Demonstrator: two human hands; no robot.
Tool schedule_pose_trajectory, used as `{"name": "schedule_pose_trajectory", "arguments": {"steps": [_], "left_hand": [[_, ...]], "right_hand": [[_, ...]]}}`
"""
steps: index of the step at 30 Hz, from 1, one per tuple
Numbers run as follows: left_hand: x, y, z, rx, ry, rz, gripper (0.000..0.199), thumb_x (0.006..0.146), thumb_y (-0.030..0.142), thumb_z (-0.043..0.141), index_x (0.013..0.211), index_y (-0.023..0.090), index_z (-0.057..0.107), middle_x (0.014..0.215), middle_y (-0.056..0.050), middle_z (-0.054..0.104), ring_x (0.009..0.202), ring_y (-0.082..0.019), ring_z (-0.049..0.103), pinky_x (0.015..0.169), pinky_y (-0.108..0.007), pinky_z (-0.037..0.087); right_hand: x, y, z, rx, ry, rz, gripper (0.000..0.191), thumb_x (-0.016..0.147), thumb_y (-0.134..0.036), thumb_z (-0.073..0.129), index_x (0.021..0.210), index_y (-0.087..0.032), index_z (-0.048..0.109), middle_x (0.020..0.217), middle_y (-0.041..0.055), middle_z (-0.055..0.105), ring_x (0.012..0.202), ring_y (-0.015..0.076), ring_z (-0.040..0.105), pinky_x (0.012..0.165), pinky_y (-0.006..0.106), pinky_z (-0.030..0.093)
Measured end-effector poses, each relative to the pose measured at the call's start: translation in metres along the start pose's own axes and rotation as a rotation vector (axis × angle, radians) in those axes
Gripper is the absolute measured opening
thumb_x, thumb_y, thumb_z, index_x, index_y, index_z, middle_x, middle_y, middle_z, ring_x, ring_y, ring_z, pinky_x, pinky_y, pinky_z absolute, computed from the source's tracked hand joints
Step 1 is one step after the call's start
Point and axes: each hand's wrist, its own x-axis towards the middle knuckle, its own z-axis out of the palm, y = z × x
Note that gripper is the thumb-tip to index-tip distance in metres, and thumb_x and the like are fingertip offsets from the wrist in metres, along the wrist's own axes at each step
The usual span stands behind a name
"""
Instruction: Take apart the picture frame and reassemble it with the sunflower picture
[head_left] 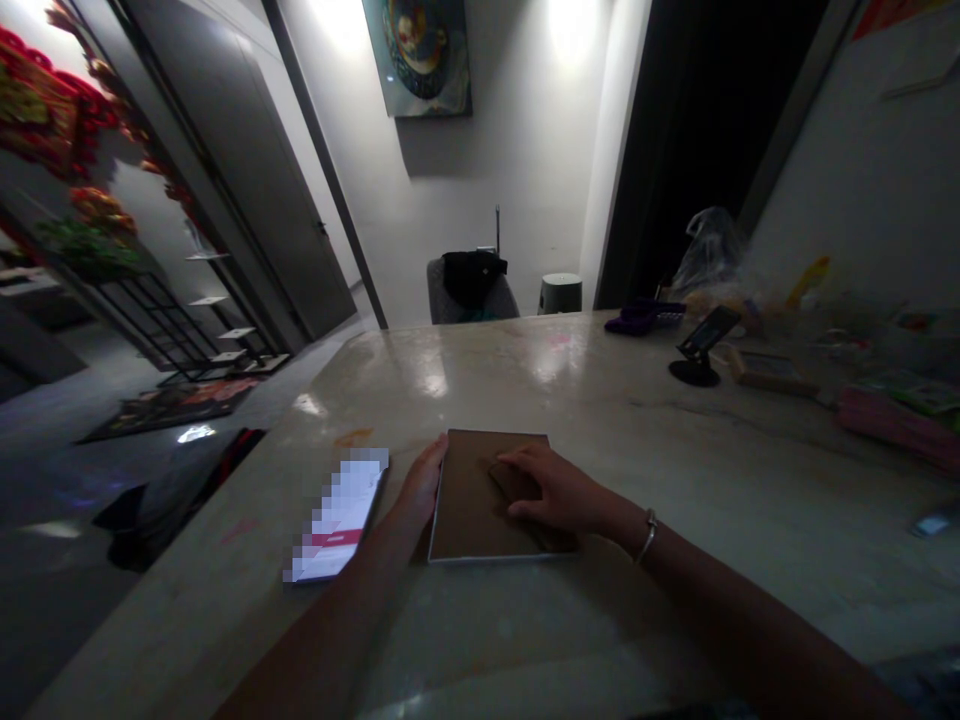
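A flat brown board or notebook (466, 496) with a pale edge lies on the polished stone table (450, 375), close to the near side. My left hand (424, 482) rests against its left edge. My right hand (553, 490), wearing a thin silver bangle, lies across its top, over a darker brown oval patch (512, 488) whose nature I cannot tell. Left of the board lies a smartphone (339, 515) with a pixelated screen, just beside my left hand.
Along the table's right side stand a black phone stand (699, 345), a small framed picture (766, 372), a pink package (898, 427), a purple item (645, 318) and a plastic bag (709, 252). The table's left edge drops to a dark floor. A chair (472, 290) stands beyond the far edge.
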Motion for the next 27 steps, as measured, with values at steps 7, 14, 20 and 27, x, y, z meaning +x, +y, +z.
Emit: {"name": "schedule_pose_trajectory", "arguments": {"steps": [7,14,20,27], "left_hand": [[0.004,-0.003,0.004,-0.086,0.005,0.118,0.029,0.075,0.033,0.055,0.098,0.016,0.06,0.078,-0.004,0.069,0.071,-0.019,0.065,0.063,-0.03,0.051],[0.003,-0.011,0.006,-0.059,-0.311,0.067,0.033,0.075,0.024,0.059,0.107,0.017,0.054,0.102,-0.008,0.064,0.089,-0.018,0.062,0.077,-0.03,0.049],[-0.005,-0.019,0.011,0.02,-0.423,-0.037,0.048,0.071,0.024,0.065,0.115,0.018,0.049,0.106,-0.011,0.063,0.09,-0.022,0.063,0.076,-0.034,0.049],[-0.002,-0.015,0.012,-0.056,-0.133,0.071,0.033,0.072,0.023,0.061,0.105,0.019,0.058,0.095,-0.006,0.068,0.088,-0.023,0.063,0.072,-0.032,0.05]], "right_hand": [[0.004,0.011,0.005,-0.125,0.161,0.071,0.055,0.069,-0.019,0.06,0.122,-0.018,0.045,0.115,0.0109,0.053,0.106,0.0213,0.048,0.093,0.037,0.036],[0.007,0.039,0.004,-0.267,0.317,0.218,0.04,0.075,-0.025,0.055,0.114,-0.016,0.052,0.109,0.0125,0.057,0.104,0.0235,0.051,0.09,0.038,0.038],[0.01,0.045,0.004,-0.321,0.347,0.235,0.034,0.077,-0.029,0.055,0.109,-0.016,0.055,0.105,0.0117,0.06,0.1,0.0233,0.053,0.088,0.038,0.039],[0.007,0.048,-0.003,-0.269,0.251,0.208,0.043,0.073,-0.032,0.06,0.112,-0.016,0.053,0.11,0.0112,0.058,0.101,0.0226,0.052,0.088,0.036,0.039]]}}
